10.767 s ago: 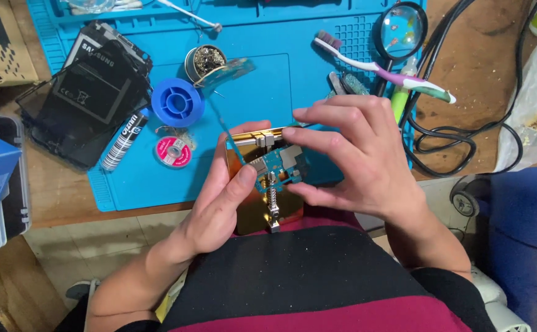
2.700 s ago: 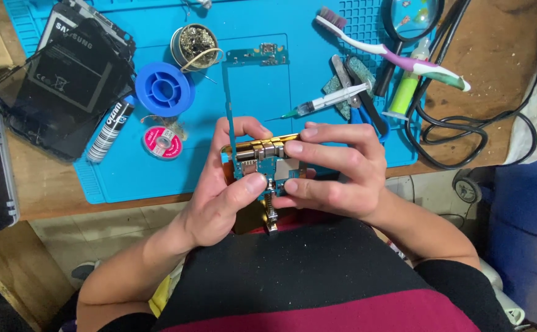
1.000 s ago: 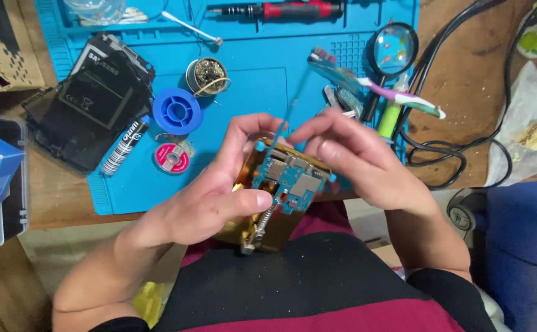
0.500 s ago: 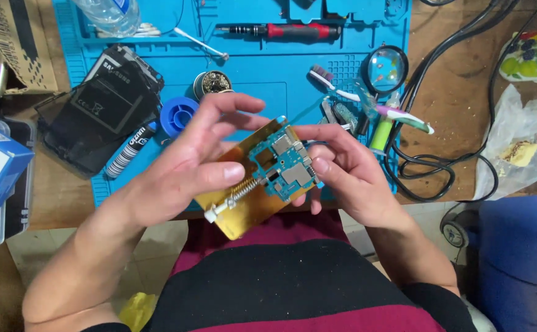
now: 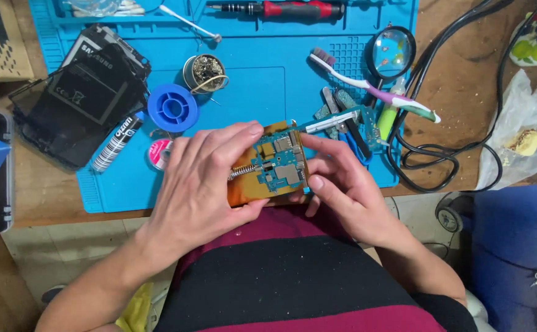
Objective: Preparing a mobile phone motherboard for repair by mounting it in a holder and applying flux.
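Observation:
A gold-coloured spring clamp holder [image 5: 247, 192] carries a blue-green circuit board [image 5: 279, 165] and sits between both hands, just over the near edge of the blue work mat [image 5: 262, 80]. My left hand [image 5: 201, 184] wraps the holder from the left, fingers lying across its top and thumb under it. My right hand [image 5: 342, 184] grips the board's right edge with thumb and fingertips. The holder's spring shows between my left fingers.
On the mat lie a dark phone body and battery [image 5: 90, 92], a blue solder spool [image 5: 173, 107], a brass wire tip cleaner [image 5: 205, 72], a small tube [image 5: 118, 141], a toothbrush [image 5: 367, 86], a magnifier [image 5: 391, 52], tweezers [image 5: 342, 117] and a red screwdriver [image 5: 287, 9]. Black cables [image 5: 447, 147] coil at right.
The holder with the board has been turned from pointing toward me to lying flatter and more level. Both hands kept hold of it while shifting their grip around it.

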